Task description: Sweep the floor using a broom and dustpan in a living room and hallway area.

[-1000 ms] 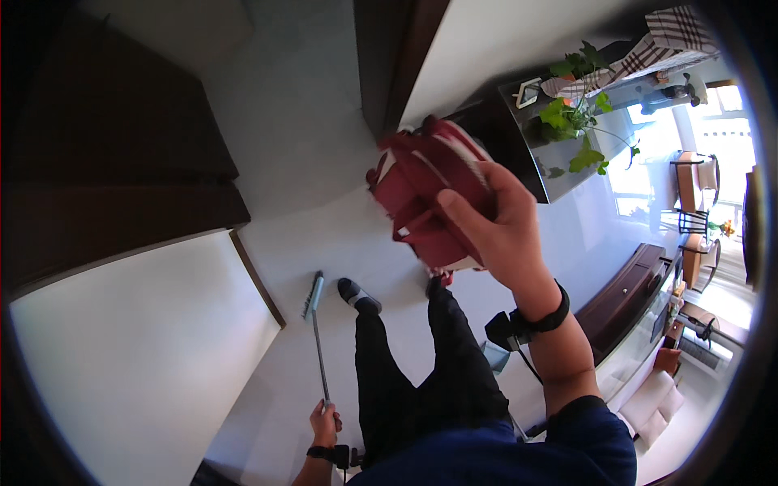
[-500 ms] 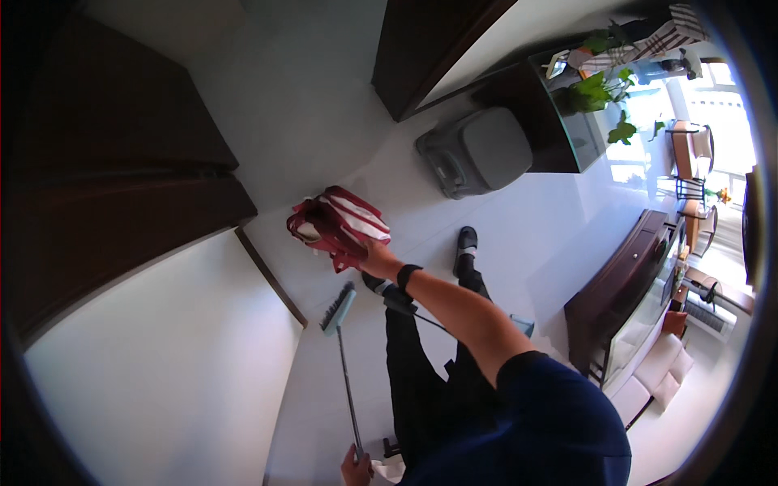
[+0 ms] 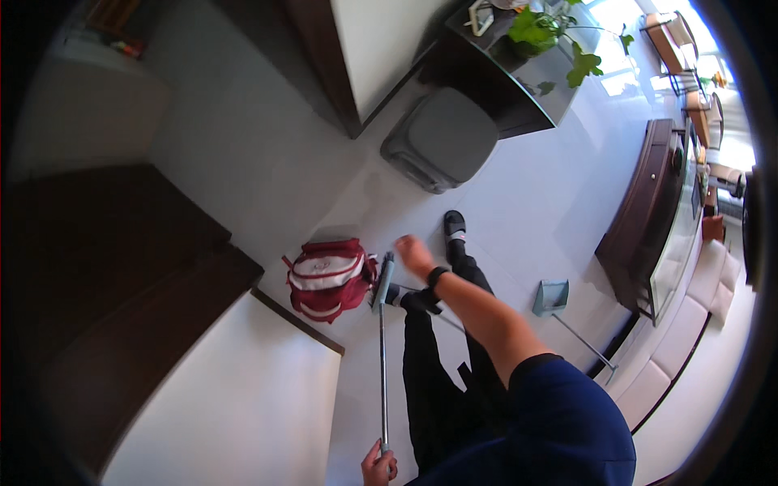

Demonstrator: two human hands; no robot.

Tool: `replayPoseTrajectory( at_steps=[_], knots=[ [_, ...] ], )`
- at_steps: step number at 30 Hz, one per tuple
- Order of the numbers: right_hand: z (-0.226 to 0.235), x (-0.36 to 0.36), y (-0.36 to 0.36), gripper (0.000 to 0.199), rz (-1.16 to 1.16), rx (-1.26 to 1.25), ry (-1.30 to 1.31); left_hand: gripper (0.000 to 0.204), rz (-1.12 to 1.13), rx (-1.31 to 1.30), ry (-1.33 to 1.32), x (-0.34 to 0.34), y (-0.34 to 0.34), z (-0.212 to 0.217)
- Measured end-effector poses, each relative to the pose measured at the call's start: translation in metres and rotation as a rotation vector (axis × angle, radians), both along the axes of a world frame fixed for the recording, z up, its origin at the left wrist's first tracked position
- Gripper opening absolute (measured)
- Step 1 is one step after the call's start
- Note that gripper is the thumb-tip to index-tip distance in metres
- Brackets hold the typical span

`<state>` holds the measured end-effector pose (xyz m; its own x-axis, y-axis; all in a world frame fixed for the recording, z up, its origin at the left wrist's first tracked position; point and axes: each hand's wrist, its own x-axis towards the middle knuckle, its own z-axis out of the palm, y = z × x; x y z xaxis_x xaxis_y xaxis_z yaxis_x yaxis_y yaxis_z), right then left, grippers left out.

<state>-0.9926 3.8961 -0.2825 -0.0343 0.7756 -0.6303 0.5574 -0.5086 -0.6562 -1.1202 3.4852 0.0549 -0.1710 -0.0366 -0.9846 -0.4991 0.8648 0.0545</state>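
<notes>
My left hand [image 3: 378, 464] is closed around the metal handle of a broom [image 3: 384, 373], low in the picture. The broom's pale blue head, with dark bristles, sits beside my shoe. A red and white backpack [image 3: 328, 275] lies on the floor just left of the broom head. Over the floor to the right of that head is my right hand [image 3: 415, 257], with a dark band at its wrist. It is apart from the backpack and holds nothing; its fingers look loosely bent and slightly blurred.
A grey lidded bin [image 3: 446, 138] stands ahead, beside a dark cabinet with a leafy plant [image 3: 535, 32]. On the right lie a blue dustpan [image 3: 552, 297] with a long handle and a dark low cabinet [image 3: 640, 202]. A white wall [image 3: 235, 405] borders the left.
My right hand has let go of the backpack, which now rests on the floor. The broom head has shifted right, up to my shoe. My view has turned, bringing the dustpan into sight.
</notes>
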Motion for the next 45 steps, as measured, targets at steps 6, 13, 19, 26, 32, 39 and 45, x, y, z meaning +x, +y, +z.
replayPoseTrajectory(
  at_steps=[6,13,19,26,32,39,45],
  knots=[
    [-0.082,0.207,0.098,0.081,-0.771,-0.187,0.109,0.038,-0.42,0.15,0.075,0.008,0.077,-0.014],
    [-0.144,0.261,0.167,0.101,-0.978,-0.337,0.754,0.04,-0.484,0.076,0.088,0.036,0.151,-0.043],
    [-0.179,0.245,0.184,0.091,-1.012,-0.392,0.771,0.041,-0.593,-0.016,0.108,0.035,0.182,-0.035],
    [-0.184,0.23,0.186,0.084,-1.045,-0.317,0.948,0.04,0.05,-0.159,0.056,0.042,0.287,-0.027],
    [-0.143,0.197,0.173,0.089,-1.018,-0.367,0.946,0.036,-0.211,-0.061,0.074,0.001,0.29,-0.039],
    [-0.073,0.199,0.141,0.074,-1.324,-0.202,0.437,0.055,-0.392,0.041,-0.01,-0.032,0.347,-0.031],
    [-0.029,0.292,0.011,0.067,-1.284,-0.132,0.11,0.053,-0.723,0.289,0.004,-0.002,0.418,-0.065]
  ],
)
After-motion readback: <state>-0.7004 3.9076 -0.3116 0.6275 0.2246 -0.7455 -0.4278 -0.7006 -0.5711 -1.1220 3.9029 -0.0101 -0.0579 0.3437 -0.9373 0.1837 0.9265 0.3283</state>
